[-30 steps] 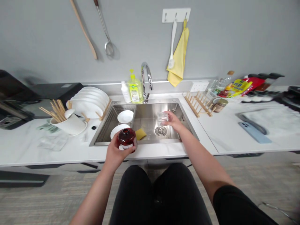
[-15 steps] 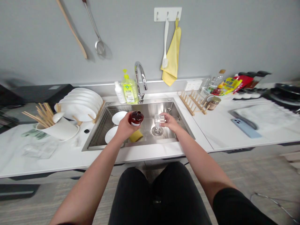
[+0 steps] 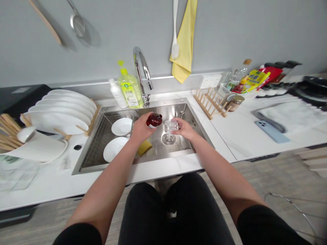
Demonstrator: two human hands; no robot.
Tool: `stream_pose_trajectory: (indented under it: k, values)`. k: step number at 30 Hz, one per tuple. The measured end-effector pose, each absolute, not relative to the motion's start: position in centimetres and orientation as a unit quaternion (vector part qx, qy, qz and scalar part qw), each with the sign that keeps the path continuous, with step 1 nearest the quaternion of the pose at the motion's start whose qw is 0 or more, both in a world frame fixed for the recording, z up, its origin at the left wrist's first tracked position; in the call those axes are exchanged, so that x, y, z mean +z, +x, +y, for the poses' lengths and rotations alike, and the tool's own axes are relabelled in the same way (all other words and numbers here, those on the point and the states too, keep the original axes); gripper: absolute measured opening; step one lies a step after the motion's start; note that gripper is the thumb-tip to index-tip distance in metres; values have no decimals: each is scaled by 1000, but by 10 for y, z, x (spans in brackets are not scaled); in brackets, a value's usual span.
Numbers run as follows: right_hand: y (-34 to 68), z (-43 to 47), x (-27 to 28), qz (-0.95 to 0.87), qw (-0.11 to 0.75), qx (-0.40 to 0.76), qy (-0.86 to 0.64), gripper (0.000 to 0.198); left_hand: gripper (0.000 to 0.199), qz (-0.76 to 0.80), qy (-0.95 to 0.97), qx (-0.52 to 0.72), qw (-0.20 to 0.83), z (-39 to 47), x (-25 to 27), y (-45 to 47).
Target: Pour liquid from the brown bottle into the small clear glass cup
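Over the sink (image 3: 176,154), my left hand (image 3: 141,128) is wrapped around a dark red bottle (image 3: 154,119). The bottle leans to the right, its open-looking neck pointing toward my other hand. My right hand (image 3: 186,130) grips a small clear glass cup (image 3: 171,126) from its right side. Cup and bottle are close together but apart. Whether liquid is in the cup I cannot tell. Below them are the drain (image 3: 168,139) and a yellow sponge or cloth (image 3: 144,148) on the sink floor.
White bowls (image 3: 116,148) sit in the sink's left part. The chrome faucet (image 3: 141,71) stands behind, beside a dish soap bottle (image 3: 129,90). White plates (image 3: 61,115) fill a rack at left. A wooden rack (image 3: 212,103), a jar (image 3: 235,102) and a phone (image 3: 272,131) lie on the right.
The bottle has tipped from nearly upright to leaning right, nearer the cup. The cup is still in my right hand. My view has shifted, so surroundings appear higher and further apart.
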State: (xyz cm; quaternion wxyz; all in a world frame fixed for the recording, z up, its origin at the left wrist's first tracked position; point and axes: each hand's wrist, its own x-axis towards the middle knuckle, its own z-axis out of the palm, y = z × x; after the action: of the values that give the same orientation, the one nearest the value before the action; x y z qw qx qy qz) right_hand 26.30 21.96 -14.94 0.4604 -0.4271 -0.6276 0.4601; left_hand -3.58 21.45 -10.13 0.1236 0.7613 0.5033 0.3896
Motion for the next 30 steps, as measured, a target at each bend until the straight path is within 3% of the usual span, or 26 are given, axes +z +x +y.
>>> stream_pose_trajectory:
  k: [30]
  values:
    - [261, 218, -153, -672, 413, 441, -427, 67, 80, 526, 801, 286, 7, 196, -101, -25]
